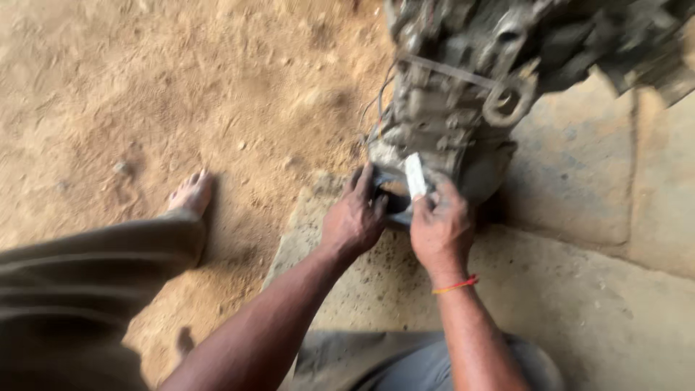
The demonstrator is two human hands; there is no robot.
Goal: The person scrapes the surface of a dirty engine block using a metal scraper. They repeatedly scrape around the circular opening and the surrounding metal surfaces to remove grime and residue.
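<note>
A dirty grey metal gearbox housing (pixel 463 87) lies on the ground at the upper right, its round open end facing me. My left hand (pixel 353 217) grips the left rim of that opening, fingers curled onto it. My right hand (pixel 440 226) rests against the right side of the opening and holds a small white rectangular piece (pixel 415 176) upright between thumb and fingers. A thin orange thread band (pixel 456 285) circles my right wrist. The frame is blurred, so the inside of the opening is hard to make out.
Sandy dirt ground (pixel 181 94) fills the left half. Stone slabs (pixel 579 289) lie under and right of the gearbox. My bare left foot (pixel 191 192) and trouser leg (pixel 79 289) reach in from the left. A metal ring bracket (pixel 508 101) hangs on the housing.
</note>
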